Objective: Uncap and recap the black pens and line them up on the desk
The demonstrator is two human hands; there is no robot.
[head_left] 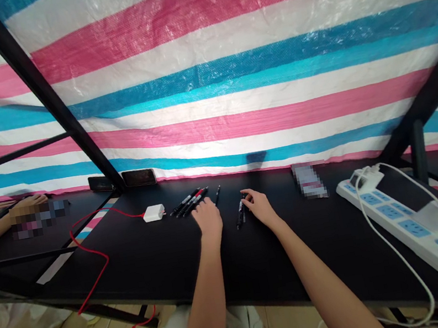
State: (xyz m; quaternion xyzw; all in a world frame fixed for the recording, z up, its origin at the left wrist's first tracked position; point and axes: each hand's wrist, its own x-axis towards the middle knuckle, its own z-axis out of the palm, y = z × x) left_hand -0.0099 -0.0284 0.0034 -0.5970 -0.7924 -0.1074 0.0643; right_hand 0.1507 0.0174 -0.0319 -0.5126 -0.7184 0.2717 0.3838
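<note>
My left hand [208, 217] rests on the black table, fingers bent downward but slightly apart, at the right end of a group of black pens [189, 202]. One of those pens has a red part. Another slim pen [218, 194] lies alone just right of that hand. My right hand [260, 207] has its thumb and forefinger around the upper end of a black pen [240, 216] with pale markings. A second pen seems to lie close against it. The fingertips partly cover this pen's top.
A white charger [154, 213] with a red cable stands at left. Two phones lean at the back, one a dark phone [138, 178]. A blurred packet [310, 180] and a white power strip [414, 226] lie at right. Another person's hands [24, 206] are far left.
</note>
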